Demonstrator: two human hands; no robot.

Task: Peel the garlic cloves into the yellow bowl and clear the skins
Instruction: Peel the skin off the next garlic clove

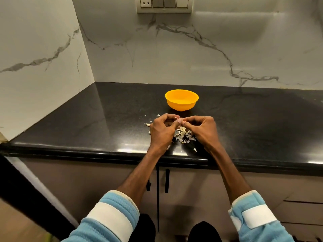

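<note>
A yellow bowl [181, 100] stands on the black counter [87, 119], a short way beyond my hands. My left hand [161, 131] and my right hand [202, 130] meet fingertip to fingertip just above the counter. Together they pinch a small garlic clove [180, 121], mostly hidden by the fingers. A pile of pale garlic skins [183, 136] lies on the counter directly beneath and between my hands. A few loose flakes lie to the left [147, 124] and near the front edge [195, 149]. The bowl's contents cannot be seen from here.
Marble-patterned walls close the counter at the back and the left, forming a corner. A switch panel [164, 4] sits high on the back wall. Cabinet doors with dark handles [167, 180] lie below the counter's front edge.
</note>
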